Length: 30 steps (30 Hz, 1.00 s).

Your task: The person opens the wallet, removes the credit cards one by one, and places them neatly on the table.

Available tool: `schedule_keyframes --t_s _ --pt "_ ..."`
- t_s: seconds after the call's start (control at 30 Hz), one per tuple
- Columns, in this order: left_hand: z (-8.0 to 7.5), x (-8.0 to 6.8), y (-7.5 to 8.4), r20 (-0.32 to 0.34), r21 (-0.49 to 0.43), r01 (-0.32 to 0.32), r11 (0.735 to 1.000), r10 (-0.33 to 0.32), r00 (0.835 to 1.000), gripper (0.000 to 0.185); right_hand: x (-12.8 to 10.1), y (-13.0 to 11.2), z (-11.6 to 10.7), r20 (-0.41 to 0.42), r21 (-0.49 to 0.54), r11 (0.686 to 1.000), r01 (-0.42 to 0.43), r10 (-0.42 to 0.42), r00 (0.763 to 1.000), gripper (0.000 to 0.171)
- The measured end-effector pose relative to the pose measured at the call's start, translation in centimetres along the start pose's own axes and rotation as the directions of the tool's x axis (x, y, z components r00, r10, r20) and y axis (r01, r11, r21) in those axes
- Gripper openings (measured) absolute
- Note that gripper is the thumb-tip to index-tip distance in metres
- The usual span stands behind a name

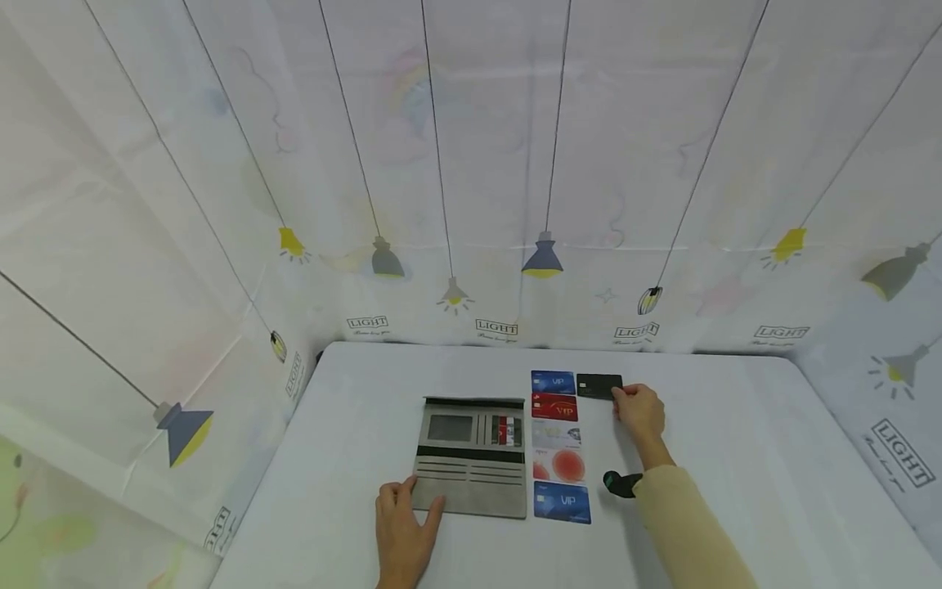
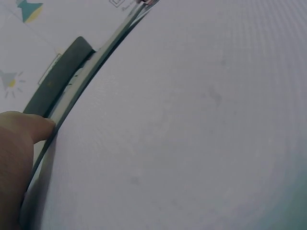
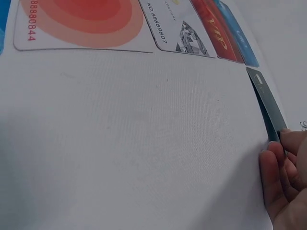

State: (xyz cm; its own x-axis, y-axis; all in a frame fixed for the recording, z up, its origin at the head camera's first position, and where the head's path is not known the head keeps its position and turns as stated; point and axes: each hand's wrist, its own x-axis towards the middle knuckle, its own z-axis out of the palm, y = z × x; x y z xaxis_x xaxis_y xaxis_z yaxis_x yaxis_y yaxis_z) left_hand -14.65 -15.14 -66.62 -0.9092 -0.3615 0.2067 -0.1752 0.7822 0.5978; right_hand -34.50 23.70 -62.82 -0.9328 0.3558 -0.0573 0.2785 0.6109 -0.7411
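My right hand pinches a black card by its right end, between thumb and fingers. In the right wrist view the black card is tilted, with its held end raised off the table. Its far end is close beside the blue VIP card at the top of a column of cards. My left hand rests at the near left corner of an open grey wallet, thumb and fingers spread. In the left wrist view the left thumb lies on the wallet's edge.
Below the top card lie a red VIP card, a silver card, a white card with red circles and another blue VIP card. Small cards show in a wallet pocket. A white table meets a lamp-printed sheet.
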Motion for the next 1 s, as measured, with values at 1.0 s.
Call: schedule_keyframes --t_s 1.0 --pt "0.1 0.0 -0.2 -0.068 -0.01 -0.068 0.998 0.067 0.995 0.059 1.1 0.3 0.8 -0.027 -0.112 0.994 -0.004 0.001 1.0 0.035"
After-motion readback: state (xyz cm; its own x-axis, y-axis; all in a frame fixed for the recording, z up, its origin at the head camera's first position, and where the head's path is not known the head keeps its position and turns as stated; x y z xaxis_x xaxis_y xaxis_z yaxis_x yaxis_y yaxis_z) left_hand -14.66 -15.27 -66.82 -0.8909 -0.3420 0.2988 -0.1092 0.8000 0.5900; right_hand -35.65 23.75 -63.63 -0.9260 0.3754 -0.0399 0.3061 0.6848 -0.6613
